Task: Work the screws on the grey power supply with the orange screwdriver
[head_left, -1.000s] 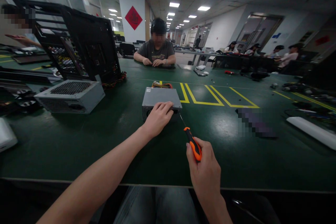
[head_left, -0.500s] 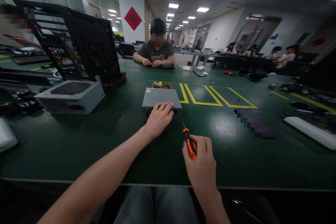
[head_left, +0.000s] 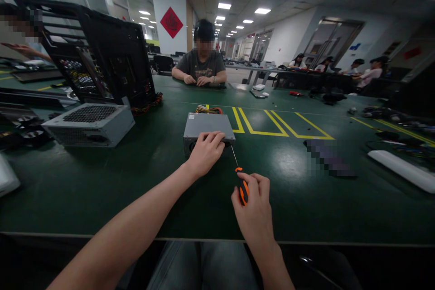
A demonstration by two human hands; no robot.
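Note:
A small grey computer power supply (head_left: 209, 123) lies on the green table in front of me, its bundle of coloured wires (head_left: 210, 109) behind it. My left hand (head_left: 206, 153) grips its near side, with the fingers over the top edge. In my right hand (head_left: 254, 201) is an orange and black screwdriver (head_left: 244, 190), its handle between thumb and fingers. The thin shaft points up and away, its tip at the near right corner of the power supply. Whether the tip sits in a screw is too small to tell.
A larger power supply (head_left: 91, 124) stands on the left, before an open black computer case (head_left: 112, 54). To the right are a blurred dark object (head_left: 329, 158) and a long white object (head_left: 406, 170). A person (head_left: 200, 65) sits across the table, past yellow tape lines (head_left: 268, 133).
My right hand has shifted slightly left and its grip on the screwdriver has turned, with the handle now more covered by the fingers. My left hand and the power supply stay in place.

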